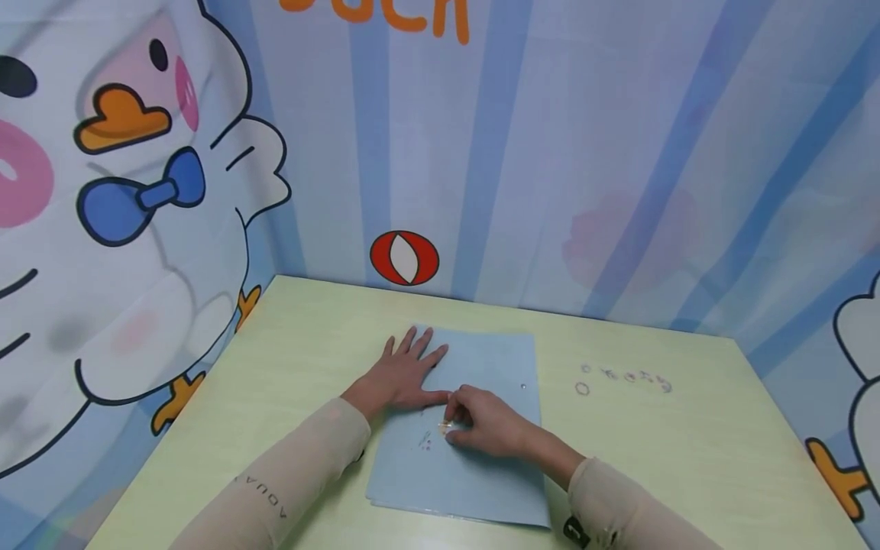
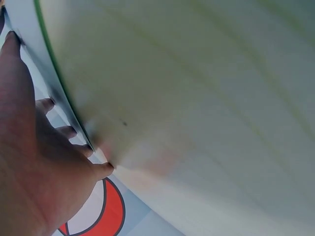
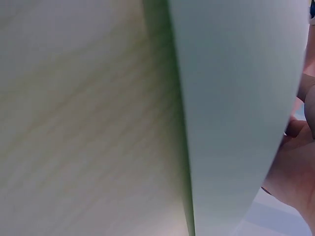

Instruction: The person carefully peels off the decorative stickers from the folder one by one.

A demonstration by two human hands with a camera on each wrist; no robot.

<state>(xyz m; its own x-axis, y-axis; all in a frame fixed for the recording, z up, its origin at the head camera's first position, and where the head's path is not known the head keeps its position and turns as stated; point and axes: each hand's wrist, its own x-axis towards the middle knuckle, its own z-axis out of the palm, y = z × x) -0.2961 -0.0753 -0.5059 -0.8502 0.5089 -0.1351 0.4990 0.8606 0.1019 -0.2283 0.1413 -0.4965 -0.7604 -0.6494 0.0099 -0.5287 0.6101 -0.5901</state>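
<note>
At the fingertips of the right hand [image 1: 491, 422], on its left side, one small shiny piece [image 1: 444, 428] is pinched, too small to show a long axis; this hand is nearer it than the left hand [image 1: 406, 378], which lies spread wide, ahead and to the left. Just left of the piece sit small dark marks [image 1: 425, 441], too fine to count, on one blue folder [image 1: 474, 489] running lengthwise forward beneath both hands. Well right of the right hand, about six small purple loops [image 1: 582, 389] lie on one table [image 1: 687, 443]
</note>
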